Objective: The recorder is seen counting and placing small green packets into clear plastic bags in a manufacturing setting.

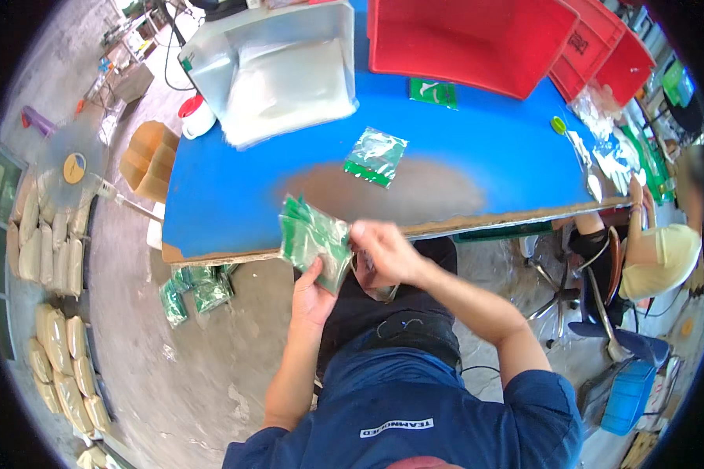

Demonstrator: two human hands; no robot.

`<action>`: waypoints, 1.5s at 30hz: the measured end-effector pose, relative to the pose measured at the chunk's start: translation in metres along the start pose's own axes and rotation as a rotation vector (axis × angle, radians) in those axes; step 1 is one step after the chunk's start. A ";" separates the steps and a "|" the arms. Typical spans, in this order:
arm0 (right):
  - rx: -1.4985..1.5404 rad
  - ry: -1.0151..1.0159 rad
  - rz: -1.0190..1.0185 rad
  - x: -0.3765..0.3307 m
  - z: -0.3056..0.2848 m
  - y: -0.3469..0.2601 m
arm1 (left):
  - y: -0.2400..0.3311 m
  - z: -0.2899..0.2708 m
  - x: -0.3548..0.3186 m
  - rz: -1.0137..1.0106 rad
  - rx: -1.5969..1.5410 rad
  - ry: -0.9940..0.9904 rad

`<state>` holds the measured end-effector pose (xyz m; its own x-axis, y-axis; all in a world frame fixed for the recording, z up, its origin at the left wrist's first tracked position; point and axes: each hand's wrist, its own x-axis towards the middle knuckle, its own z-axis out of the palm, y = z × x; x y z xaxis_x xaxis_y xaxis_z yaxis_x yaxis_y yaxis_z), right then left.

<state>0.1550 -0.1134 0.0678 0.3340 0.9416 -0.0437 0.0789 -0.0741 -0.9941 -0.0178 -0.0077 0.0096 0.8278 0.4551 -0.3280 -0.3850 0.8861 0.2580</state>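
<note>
My left hand grips a small stack of green and clear plastic packets just off the table's near edge, thumb on top. At the stack's right edge is my right hand, its fingers curled together in a pinch; what lies between them is hidden. Below that hand, over my lap, a clear, brownish plastic piece partly shows. One green-edged clear packet lies on the blue table ahead of my hands. Farther back, a green packet rests in front of a red bin.
A translucent bin with clear plastic bags stands at the back left, beside a white jar with a red lid. Several green packets are below the table at left. A fan stands left; a seated person works at right.
</note>
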 end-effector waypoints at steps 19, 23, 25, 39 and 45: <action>-0.938 0.508 -0.269 0.164 -0.144 0.010 | -0.008 0.003 -0.009 0.042 0.239 0.219; -1.139 0.764 0.194 0.195 -0.259 0.044 | -0.017 -0.031 -0.009 0.120 0.338 0.199; -1.328 0.726 0.188 0.187 -0.275 0.062 | -0.018 -0.019 -0.013 0.074 0.322 0.189; -0.732 0.360 -0.607 0.009 -0.032 0.036 | 0.016 -0.048 -0.024 0.017 0.215 -0.026; 0.651 0.274 -0.017 -0.029 0.020 -0.009 | -0.006 0.002 -0.018 -0.057 0.267 -0.098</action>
<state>0.1257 -0.1336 0.0760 0.5685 0.8181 -0.0862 -0.4632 0.2317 -0.8554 -0.0293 -0.0214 0.0160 0.8854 0.3831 -0.2632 -0.2263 0.8499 0.4758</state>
